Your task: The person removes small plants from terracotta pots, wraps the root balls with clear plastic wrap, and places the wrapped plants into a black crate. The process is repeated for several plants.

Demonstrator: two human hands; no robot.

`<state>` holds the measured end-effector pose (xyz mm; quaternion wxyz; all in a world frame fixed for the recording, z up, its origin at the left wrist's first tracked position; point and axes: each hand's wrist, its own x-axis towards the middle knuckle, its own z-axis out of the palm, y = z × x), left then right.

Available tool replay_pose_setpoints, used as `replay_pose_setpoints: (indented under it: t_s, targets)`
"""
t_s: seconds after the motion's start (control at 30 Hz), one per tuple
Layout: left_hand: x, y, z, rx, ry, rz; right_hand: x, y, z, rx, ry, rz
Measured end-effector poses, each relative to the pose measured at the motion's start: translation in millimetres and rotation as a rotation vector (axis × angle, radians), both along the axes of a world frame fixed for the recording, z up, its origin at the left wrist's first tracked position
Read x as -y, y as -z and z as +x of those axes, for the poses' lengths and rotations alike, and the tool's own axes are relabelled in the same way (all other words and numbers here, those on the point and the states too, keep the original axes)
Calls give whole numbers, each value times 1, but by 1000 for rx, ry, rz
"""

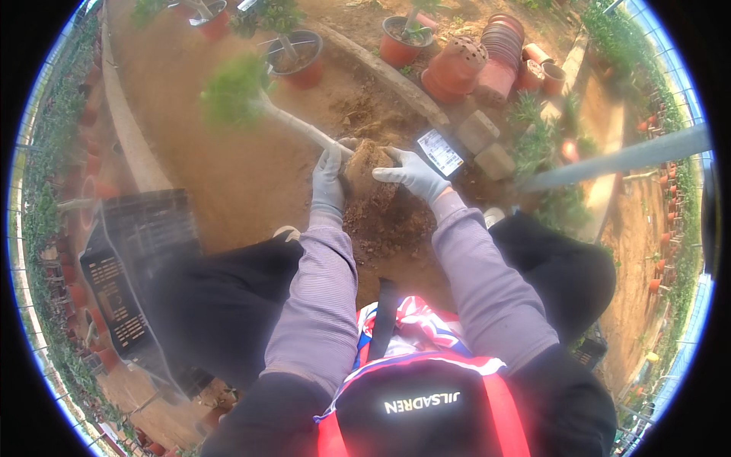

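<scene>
Hands, both in pale grey work gloves, meet at a brown lump of soil around a plant's roots (367, 164) held over the bare earth.

Black slotted plastic crate (126, 259): lower left, on the ground beside the person's knee, well apart from the hands.

Left hand (329, 181): wrapped around the left side of the root lump, fingers curled and pointing up, gripping where the pale bent stem (298, 123) enters the soil. The stem runs up and left to a blurred green leafy top (232, 90). Forearm in a lilac ribbed sleeve rises nearly straight from the lower edge.

Right hand (413, 172): laid on the right side of the lump, fingers spread and partly open, pressing rather than closing round it. Forearm slants in from the lower right.

Loose dark soil (384, 221): heaped directly under the lump, between the knees.

Open sandy ground lies left and above the hands, bounded by a curved pale kerb (122, 114).

Small white printed packet (440, 151): just beside the right fingertips.

Grey stone blocks (486, 145) and stacked terracotta plastic pots (487, 61): upper right, crowding that side.
</scene>
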<state>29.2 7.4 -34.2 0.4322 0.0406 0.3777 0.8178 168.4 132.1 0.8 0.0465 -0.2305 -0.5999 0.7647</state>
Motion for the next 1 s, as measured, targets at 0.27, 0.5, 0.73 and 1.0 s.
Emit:
replay_pose_setpoints:
  t_s: [0.27,0.5,0.73,1.0]
  targets:
    - [2,12,-14,-258,-4,-272,28,1,-17,256,173,574]
    - [4,60,-11,11,18,-182,36,13,-32,358,150,1043]
    - [4,22,-10,-412,59,-269,25,16,-26,159,270,522]
    - [-7,-13,1,-348,5,-659,22,23,-29,158,449,171]
